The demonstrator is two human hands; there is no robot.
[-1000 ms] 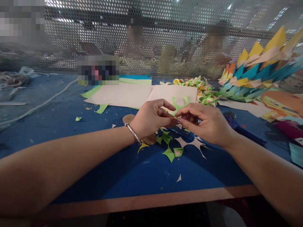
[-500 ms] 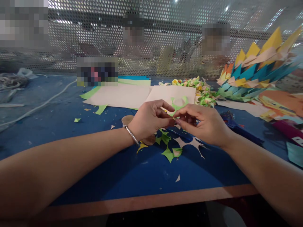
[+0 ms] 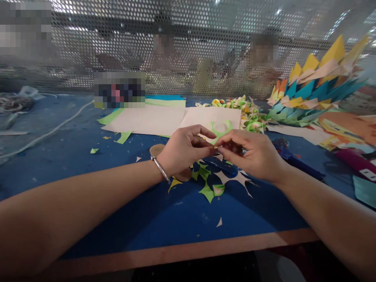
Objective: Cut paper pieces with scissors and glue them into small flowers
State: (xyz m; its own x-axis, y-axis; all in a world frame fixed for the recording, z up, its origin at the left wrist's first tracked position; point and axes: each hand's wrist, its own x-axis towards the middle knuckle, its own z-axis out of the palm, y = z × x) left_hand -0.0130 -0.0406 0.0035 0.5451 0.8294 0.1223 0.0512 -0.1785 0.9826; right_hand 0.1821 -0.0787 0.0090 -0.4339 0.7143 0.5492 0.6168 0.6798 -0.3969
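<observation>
My left hand [image 3: 189, 150], with a bracelet at the wrist, and my right hand [image 3: 249, 152] meet fingertip to fingertip above the blue table [image 3: 176, 219]. Between their pinched fingertips is a tiny yellowish piece of paper [image 3: 216, 147]; its shape is mostly hidden by the fingers. Beneath the hands lie green paper scraps [image 3: 207, 192], a white paper offcut [image 3: 235, 179] and a yellow scrap [image 3: 175, 182]. A brown rounded piece [image 3: 157, 150] is partly covered by my left hand. Just beyond the fingers sit white paper sheets [image 3: 147, 118] and a cut green sheet [image 3: 220, 129].
A pile of small paper flowers [image 3: 249, 113] lies at the back. To the right stand a folded-paper sculpture [image 3: 314, 90], a dark blue tool [image 3: 299, 162] and a purple object [image 3: 355, 162]. A white cord [image 3: 55, 127] runs along the left. Behind is a perforated metal screen [image 3: 190, 51].
Both hands stay pinched together at almost the same spot, with only slight finger movement. The whole view has shifted a little.
</observation>
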